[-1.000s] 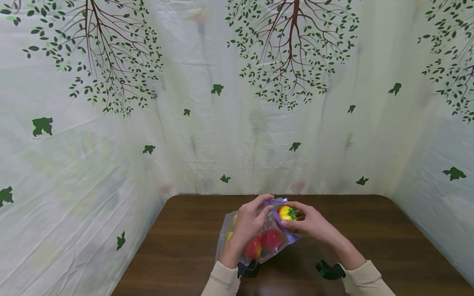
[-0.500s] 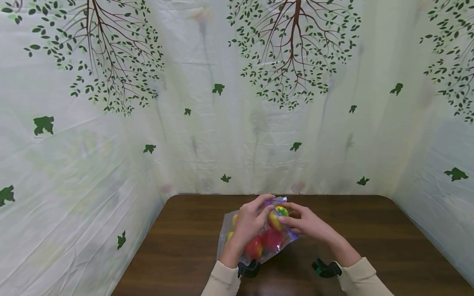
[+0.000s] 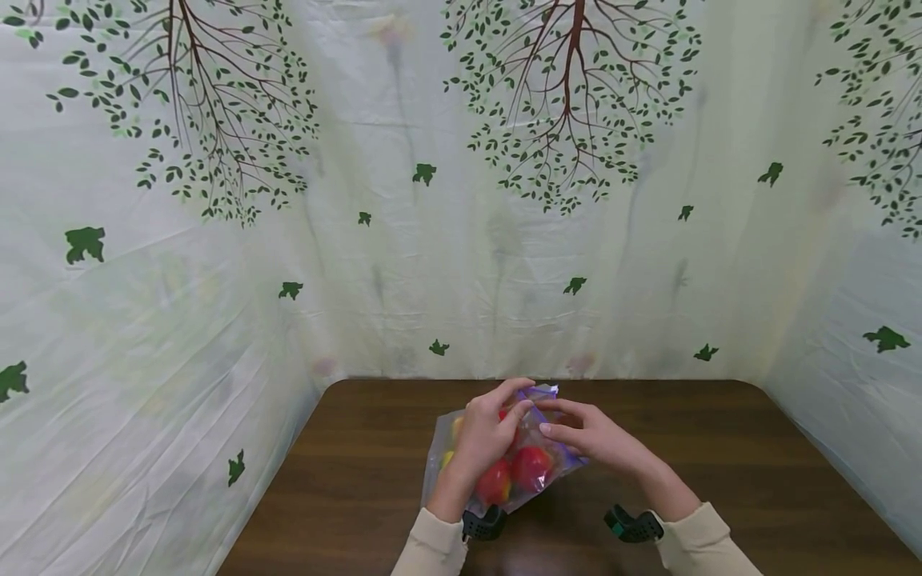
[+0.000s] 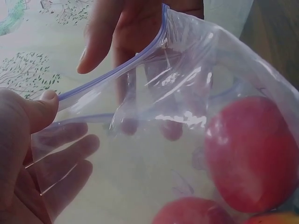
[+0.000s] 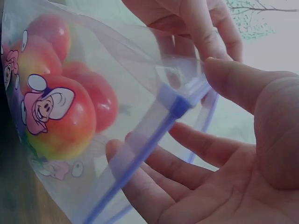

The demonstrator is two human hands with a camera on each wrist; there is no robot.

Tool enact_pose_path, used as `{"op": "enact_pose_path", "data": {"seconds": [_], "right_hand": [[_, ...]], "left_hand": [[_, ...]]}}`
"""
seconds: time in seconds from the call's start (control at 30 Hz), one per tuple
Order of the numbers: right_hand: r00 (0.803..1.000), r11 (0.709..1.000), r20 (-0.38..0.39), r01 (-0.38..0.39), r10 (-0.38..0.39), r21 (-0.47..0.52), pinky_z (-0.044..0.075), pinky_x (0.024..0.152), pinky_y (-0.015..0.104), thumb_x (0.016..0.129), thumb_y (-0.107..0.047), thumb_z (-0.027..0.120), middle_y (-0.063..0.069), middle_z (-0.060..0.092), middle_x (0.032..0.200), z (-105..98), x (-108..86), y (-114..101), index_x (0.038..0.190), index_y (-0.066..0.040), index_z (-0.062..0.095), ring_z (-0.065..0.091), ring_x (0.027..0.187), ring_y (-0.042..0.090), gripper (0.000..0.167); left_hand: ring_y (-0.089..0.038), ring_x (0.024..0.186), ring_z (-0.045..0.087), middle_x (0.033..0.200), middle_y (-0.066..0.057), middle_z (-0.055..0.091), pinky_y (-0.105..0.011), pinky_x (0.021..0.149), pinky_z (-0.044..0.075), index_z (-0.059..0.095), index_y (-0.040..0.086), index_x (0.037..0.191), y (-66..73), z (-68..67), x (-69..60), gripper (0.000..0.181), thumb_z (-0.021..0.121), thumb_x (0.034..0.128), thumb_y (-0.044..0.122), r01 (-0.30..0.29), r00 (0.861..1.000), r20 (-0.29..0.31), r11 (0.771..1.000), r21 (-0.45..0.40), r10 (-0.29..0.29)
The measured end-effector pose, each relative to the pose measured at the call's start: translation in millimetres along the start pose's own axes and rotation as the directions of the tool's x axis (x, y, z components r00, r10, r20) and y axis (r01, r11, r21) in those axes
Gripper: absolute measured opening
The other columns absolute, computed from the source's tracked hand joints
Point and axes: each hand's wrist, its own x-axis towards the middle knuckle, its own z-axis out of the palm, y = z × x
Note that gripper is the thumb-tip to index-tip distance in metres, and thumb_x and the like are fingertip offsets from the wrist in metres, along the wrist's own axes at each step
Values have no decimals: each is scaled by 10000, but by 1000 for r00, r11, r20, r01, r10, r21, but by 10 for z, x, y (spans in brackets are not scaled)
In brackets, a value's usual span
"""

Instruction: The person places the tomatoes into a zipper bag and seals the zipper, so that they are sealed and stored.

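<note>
A clear zip bag [image 3: 539,438] with a purple-blue closure strip lies slanted between my hands, its mouth toward the right. My left hand [image 3: 488,432] pinches the bag's rim, thumb on the strip and fingers seen through the plastic in the left wrist view. Several smooth red and red-yellow fruits [image 5: 60,116] rest inside the bag, toward its closed end. At the mouth my right hand [image 3: 594,436] holds nothing, thumb and fingers spread apart. Some right fingertips [image 5: 112,148] show through the plastic near the strip [image 5: 154,135].
Under the bag is a dark brown wooden table [image 3: 360,480]. A pale curtain [image 3: 504,304] with printed trees and leaves hangs behind it and along both sides. Dark bands [image 3: 484,524] sit at both wrists, below cream sleeves.
A yellow-red fruit with a green leafy top moved left from my right hand through the mouth into the bag, and the hand let it go. My left hand stayed in place.
</note>
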Motion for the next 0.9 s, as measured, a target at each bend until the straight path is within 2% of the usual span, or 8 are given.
{"op": "enact_pose_path", "data": {"seconds": [0.07,0.17,0.33,0.5,0.67,0.8,0.9], "right_hand": [[1000,999,2,13,-13,32,546,903,498,1005,-343,627,233,532,1400,-23,-21,2,1451,-114,521,603,1159,386,513],[1000,996,-1,31,-31,89,528,926,516,1016,-289,620,241,552,1375,-73,-49,1,1422,-43,530,612,1162,406,482],[996,993,-74,54,-46,109,504,952,527,1014,-259,628,237,611,1301,-165,-66,24,1354,29,569,633,1145,385,449],[988,989,-153,55,-34,140,513,938,525,1013,-270,631,285,624,1260,-224,-54,89,1333,67,574,619,1145,442,469],[977,985,-213,67,-32,160,523,924,532,1013,-251,631,280,644,1228,-270,-33,162,1324,75,580,639,1116,429,453],[957,988,-286,80,-38,135,555,884,489,1007,-253,641,277,650,1204,-300,-8,202,1303,69,596,671,1062,388,440],[940,992,-341,67,-25,112,570,858,461,1007,-263,641,267,652,1192,-318,29,237,1294,52,608,689,1010,336,428]], "left_hand": [[-67,607,487,938,47,696,-224,511,480,643,284,1294,2,0,0,327,689,973,240,-5,1000,3,1000,3,5],[-70,545,403,804,72,616,-218,474,434,644,268,1295,-2,6,5,320,681,977,255,-26,1000,3,1000,7,26],[-73,508,409,703,87,524,-214,478,413,651,214,1296,6,17,7,318,669,982,257,-54,999,11,999,3,53],[-53,570,532,800,75,637,-212,545,483,645,212,1300,20,34,1,324,677,978,216,-43,999,30,999,-12,43],[-30,604,544,915,57,694,-218,571,505,646,225,1301,35,45,-12,324,671,979,248,-23,999,41,1000,-21,23],[-39,622,560,958,74,700,-218,583,515,646,209,1304,30,60,-14,328,667,980,259,-25,999,47,999,-23,26],[-43,623,563,926,82,686,-216,582,516,643,200,1305,23,71,-7,330,665,981,260,-24,998,53,999,-26,25]]}}
